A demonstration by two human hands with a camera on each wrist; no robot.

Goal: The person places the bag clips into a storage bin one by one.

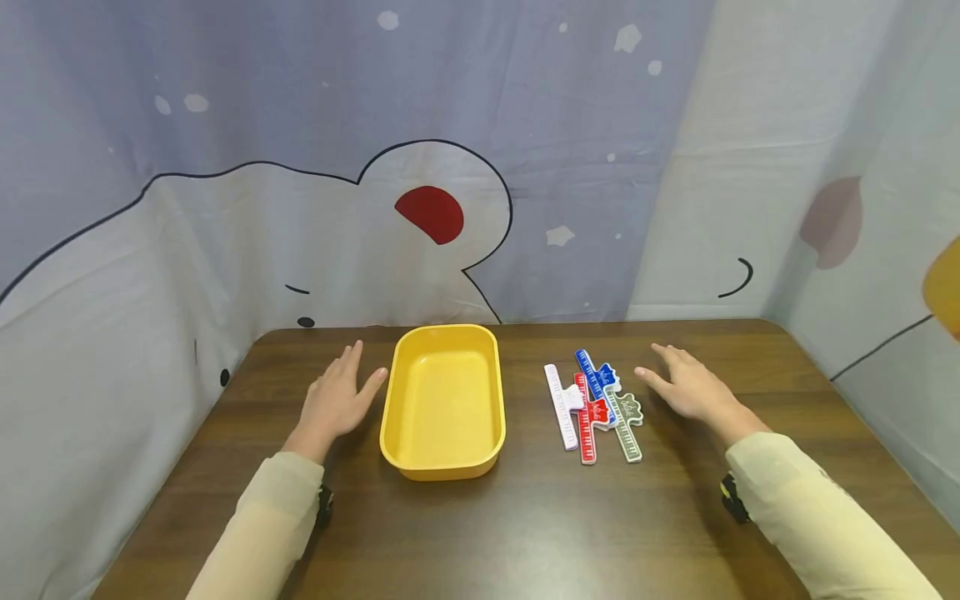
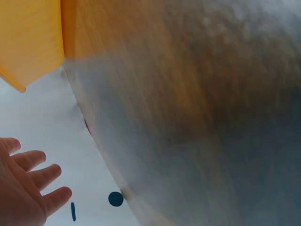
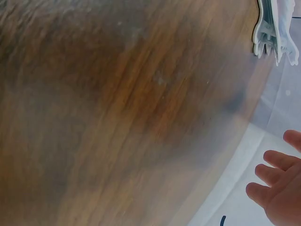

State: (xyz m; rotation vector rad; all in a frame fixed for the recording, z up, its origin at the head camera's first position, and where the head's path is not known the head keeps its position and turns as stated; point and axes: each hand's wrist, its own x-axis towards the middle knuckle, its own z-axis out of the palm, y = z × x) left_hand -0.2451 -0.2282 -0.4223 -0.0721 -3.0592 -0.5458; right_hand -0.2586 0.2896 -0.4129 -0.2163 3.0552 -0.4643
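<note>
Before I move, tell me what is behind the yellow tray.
In the head view, a patterned curtain hangs behind the yellow tray; the tray itself covers any table directly behind it.

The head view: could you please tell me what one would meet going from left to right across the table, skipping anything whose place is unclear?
Left grip → yellow tray → white clip → grey-green clip → right grip.

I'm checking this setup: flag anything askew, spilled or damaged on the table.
Nothing looks spilled or damaged. Only the colored clips lie askew, overlapping at differing angles right of the yellow tray.
</note>
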